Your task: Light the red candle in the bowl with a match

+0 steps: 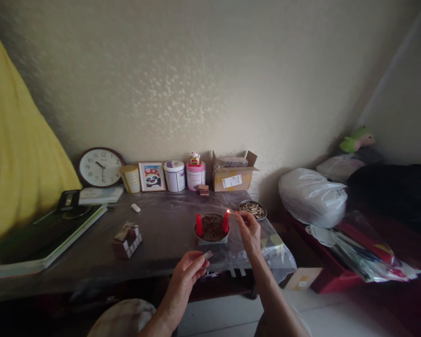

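My right hand (248,228) pinches a lit match (231,212) whose flame touches the top of the right red candle (226,222). A second red candle (199,225) stands at the left of the same round metal bowl (212,238), which is filled with dark grainy matter. My left hand (191,269) is closed on a small matchbox (208,254), held near the table's front edge below the bowl.
A round dish of matchsticks (253,209) sits right of the bowl. A small box (128,239) lies at left. Clock (100,167), tins (174,175), a framed picture (152,176) and a cardboard box (232,174) line the wall. Bags (312,196) pile at right.
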Demonstrator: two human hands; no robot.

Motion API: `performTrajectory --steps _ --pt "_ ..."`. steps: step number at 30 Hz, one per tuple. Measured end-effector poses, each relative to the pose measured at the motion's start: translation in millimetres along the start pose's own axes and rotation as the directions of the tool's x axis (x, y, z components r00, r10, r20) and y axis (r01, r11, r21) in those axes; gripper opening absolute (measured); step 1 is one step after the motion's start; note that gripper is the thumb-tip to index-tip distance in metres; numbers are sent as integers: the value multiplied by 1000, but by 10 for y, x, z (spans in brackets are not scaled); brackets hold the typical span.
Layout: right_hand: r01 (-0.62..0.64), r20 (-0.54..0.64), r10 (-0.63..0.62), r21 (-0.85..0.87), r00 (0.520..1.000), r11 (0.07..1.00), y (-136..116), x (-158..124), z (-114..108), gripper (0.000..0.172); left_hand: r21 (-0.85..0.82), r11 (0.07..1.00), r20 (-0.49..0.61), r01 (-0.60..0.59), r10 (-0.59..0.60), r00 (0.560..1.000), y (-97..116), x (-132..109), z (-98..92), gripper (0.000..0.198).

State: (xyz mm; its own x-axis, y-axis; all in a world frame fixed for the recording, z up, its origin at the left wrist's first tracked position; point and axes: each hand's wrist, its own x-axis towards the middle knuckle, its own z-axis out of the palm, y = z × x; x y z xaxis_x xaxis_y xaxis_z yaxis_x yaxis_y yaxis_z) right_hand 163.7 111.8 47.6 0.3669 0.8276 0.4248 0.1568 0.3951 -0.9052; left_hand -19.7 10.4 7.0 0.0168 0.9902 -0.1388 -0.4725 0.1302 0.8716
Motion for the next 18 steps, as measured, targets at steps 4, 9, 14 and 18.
performTrajectory --steps 4,9,14,18 --pt "-4 6 4 -14 1000 1000 37 -2 12 30 -8 1000 4 -2 2 1000 5 9 5 26" --pt "-6 26 6 -22 1000 1000 41 -19 33 28 -11 1000 1 2 -2 1000 31 1 19 28" --pt "-3 23 4 -36 1000 999 48 -17 37 27 -10 1000 -15 10 -11 1000 65 -23 48 32" --pt "-1 22 2 -44 1000 999 63 -13 31 28 -15 1000 -7 9 -9 1000 63 -18 49 31"
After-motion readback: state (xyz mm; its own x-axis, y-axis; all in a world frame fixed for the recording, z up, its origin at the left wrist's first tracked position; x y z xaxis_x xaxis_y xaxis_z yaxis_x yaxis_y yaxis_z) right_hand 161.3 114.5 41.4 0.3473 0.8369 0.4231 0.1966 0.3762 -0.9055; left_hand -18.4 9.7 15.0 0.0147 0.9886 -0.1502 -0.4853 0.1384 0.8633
